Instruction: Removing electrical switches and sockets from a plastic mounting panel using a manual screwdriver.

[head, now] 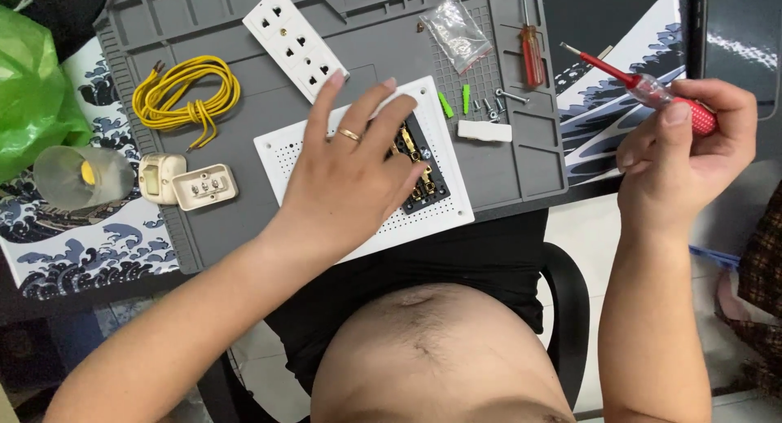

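The left hand [346,174] lies flat, fingers spread wide, pressing on a white perforated plate [423,215] that sits on the grey mat [269,105] near the tabletop's front edge. On the plate, half hidden under the fingers, is a black socket block [423,174] w/ brass contacts showing, lying backside up. The plate is rectangular, dotted w/ small holes along its edges.

The right hand [680,158] is raised off to the side, closed round a screwdriver [652,89]: red grip, clear shaft section, thin metal tip pointing up-left, well apart from the plate.

Also on the mat: a white socket strip [295,41] near the top, a coil of yellow wire [186,93], a beige switch [204,187], a second red screwdriver [531,52], a small clear bag [456,28], green wall plugs [456,101] & a few screws [493,105].
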